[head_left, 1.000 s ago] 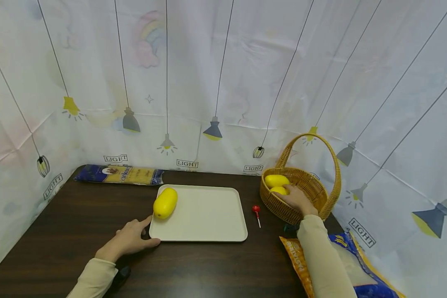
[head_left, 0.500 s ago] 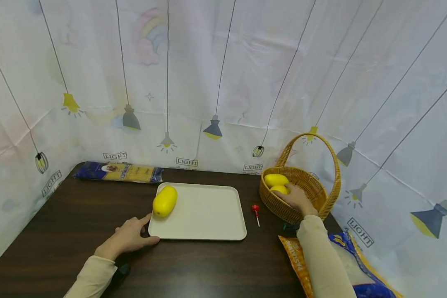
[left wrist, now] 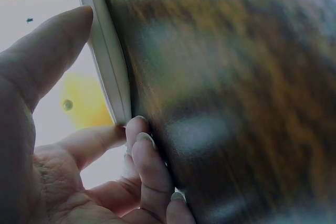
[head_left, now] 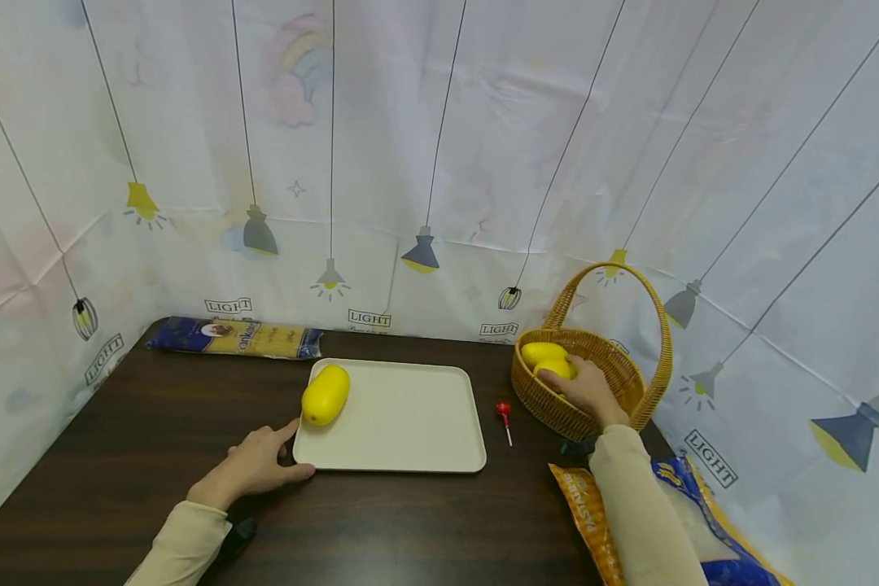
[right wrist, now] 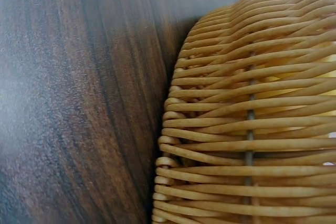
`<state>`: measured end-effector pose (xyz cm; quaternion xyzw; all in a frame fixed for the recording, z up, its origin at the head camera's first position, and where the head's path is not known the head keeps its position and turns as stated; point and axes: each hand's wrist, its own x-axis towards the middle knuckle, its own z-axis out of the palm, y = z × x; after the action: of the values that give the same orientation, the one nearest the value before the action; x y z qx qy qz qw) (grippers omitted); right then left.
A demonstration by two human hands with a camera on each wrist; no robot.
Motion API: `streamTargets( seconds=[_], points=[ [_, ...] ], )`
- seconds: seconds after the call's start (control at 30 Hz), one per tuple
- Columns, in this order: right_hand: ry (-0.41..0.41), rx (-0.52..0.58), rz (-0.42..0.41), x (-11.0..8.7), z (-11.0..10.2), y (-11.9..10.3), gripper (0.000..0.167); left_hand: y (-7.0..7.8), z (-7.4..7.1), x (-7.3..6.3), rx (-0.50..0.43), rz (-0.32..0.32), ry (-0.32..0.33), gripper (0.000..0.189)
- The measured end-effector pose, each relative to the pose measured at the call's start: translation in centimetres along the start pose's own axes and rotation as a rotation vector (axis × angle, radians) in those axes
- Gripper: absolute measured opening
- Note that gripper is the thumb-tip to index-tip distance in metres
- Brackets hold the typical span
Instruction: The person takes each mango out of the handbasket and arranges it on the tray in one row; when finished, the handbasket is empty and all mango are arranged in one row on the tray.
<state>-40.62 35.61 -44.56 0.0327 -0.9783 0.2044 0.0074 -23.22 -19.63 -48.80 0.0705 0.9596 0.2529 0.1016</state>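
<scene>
In the head view my left hand [head_left: 252, 465] holds the near-left corner of a cream tray [head_left: 403, 419], thumb at the front edge and index finger at the left edge. The left wrist view shows that thumb [left wrist: 58, 45] over the tray rim [left wrist: 107, 61], with the other fingers bent beside it. A yellow mango [head_left: 325, 395] lies on the tray's left side. Inside the wicker basket [head_left: 549, 415], my right hand [head_left: 586, 389] grips a second mango [head_left: 554, 369]; another mango [head_left: 542, 352] lies behind it. The right wrist view shows only basket weave [right wrist: 252, 129] and tabletop.
Between tray and basket lies a red lollipop [head_left: 505, 413]. A blue and yellow packet [head_left: 238, 338] lies at the back left. Under my right forearm are an orange bag [head_left: 589, 513] and a blue bag [head_left: 692, 521]. The basket's tall handle [head_left: 662, 342] arches above my right hand.
The mango under my right hand has risen slightly and shows more of itself, and the right hand has shifted a little to the right. My left hand stays at the tray corner.
</scene>
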Motion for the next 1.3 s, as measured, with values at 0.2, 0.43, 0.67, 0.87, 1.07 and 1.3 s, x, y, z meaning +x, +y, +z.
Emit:
streamTargets(
  seconds=[0.2,0.43,0.67,0.87,1.07,1.3],
  points=[
    [0.044,0.028,-0.050,-0.2,-1.2,-0.8,0.099,0.0,0.0,0.0,0.006,0.001,-0.002,0.097],
    [0.069,0.059,-0.067,-0.3,-2.4,-2.9,0.098,0.0,0.0,0.0,0.023,-0.003,0.000,0.098],
    [0.072,0.081,-0.109,-0.6,-2.8,-5.0,0.094,0.0,0.0,0.0,0.024,-0.007,-0.005,0.099],
    [0.063,0.106,-0.150,-1.0,-2.5,-6.8,0.087,0.0,0.0,0.1,0.025,-0.007,-0.006,0.098],
    [0.043,0.099,-0.205,-1.6,-2.0,-9.5,0.083,0.0,0.0,0.1,0.015,-0.009,-0.006,0.099],
    [0.027,0.049,-0.272,-2.0,-0.9,-12.5,0.080,-0.1,0.2,0.2,0.016,-0.004,0.001,0.099]
  ],
)
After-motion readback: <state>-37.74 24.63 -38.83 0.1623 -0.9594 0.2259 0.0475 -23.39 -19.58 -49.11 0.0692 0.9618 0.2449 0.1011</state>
